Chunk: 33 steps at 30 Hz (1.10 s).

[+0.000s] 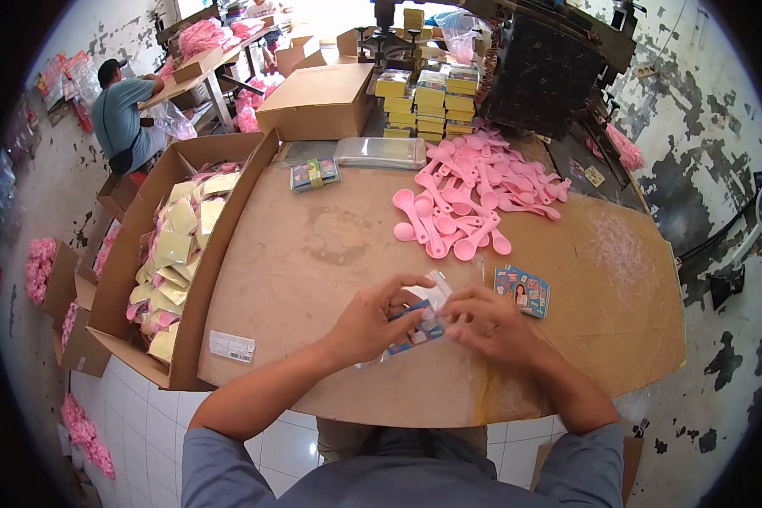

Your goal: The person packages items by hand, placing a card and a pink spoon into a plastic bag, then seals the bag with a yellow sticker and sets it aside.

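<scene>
Head view: near the lower middle of the frame, the left hand (pixel 368 322) grips a clear plastic packet (pixel 416 333) with a blue printed card inside, its thumb and fingers closed around it. The right hand (pixel 498 328) meets the packet from the right, its fingers bent in against the plastic; whether they pinch it cannot be told. The packet is held tilted just over the brown surface (pixel 288 288).

Just beside the right hand, right of the frame's middle, lies a small stack of blue printed cards (pixel 523 292). Above both hands, a loose heap of pink measuring spoons (pixel 474 190) spreads across the surface toward the upper right. A banded bundle of cards (pixel 315 174) lies left of the heap, near a clear plastic case (pixel 381 153). A white label (pixel 232 346) lies at the surface's lower left edge, and a tangle of clear strands (pixel 620 254) at the right.

At the left, an open carton (pixel 216 284) holds yellow-backed packets (pixel 176 248) in a pile. Upper middle, a closed cardboard box (pixel 315 100) stands beside stacks of yellow-edged cards (pixel 430 105). In the upper left, a person (pixel 127 118) in a cap sits by another bench.
</scene>
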Motion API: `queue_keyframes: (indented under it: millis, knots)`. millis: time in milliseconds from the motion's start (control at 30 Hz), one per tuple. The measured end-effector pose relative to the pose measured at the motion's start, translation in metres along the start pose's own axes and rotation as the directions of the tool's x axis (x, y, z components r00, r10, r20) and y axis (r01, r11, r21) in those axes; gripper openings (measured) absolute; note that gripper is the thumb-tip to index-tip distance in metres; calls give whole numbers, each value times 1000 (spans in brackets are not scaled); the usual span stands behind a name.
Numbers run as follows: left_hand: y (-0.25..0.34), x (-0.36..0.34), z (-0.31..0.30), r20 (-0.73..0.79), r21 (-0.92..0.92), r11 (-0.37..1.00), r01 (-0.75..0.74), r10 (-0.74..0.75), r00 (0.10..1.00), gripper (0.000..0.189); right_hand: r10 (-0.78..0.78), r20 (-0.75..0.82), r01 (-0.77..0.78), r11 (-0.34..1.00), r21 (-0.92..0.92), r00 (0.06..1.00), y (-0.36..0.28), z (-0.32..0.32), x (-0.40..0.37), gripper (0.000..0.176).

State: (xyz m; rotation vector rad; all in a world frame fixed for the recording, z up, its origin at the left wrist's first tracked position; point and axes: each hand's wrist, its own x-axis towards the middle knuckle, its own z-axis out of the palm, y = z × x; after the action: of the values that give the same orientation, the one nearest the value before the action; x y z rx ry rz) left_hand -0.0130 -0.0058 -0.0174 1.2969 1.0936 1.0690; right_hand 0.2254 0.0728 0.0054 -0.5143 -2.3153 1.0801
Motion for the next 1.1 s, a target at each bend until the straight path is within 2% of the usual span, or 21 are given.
queue_keyframes:
  millis: [100,200,300,400,500,600,700,800,1000,1100]
  knots:
    - [2,-1,-1,18,78,997,-1,-1,1000,37,-159,118,181,961,-209,980,16,-21,13,24]
    - [-7,4,-2,-20,-79,997,6,-7,1000,32,-52,-117,-28,801,-598,992,38,-45,36,27]
    - [-1,4,-6,12,-86,995,59,-58,998,32,-198,-38,79,549,-832,979,83,-63,57,27]
    - [3,3,-9,6,-199,980,14,-13,1000,34,-121,15,83,578,-812,993,78,-70,67,26]
    - [-1,5,-14,-33,-240,970,-37,30,999,34,19,-69,-58,780,-623,997,42,-70,62,24]
    - [3,5,-11,-87,-203,978,-50,32,996,34,152,174,-114,971,-211,973,-1,-70,53,19]
    - [2,5,-8,-112,-193,979,-68,47,993,35,95,50,-95,995,8,994,-8,-61,45,16]
    - [6,4,-8,-102,-190,980,-50,31,994,35,67,33,-66,997,-27,997,-18,-65,46,15]
    - [1,3,-7,-13,-185,983,16,-19,1000,32,36,257,19,978,-210,966,-30,-61,55,17]
    - [0,2,-3,43,-170,985,-9,17,999,32,-107,176,134,980,-148,979,-19,-38,57,30]
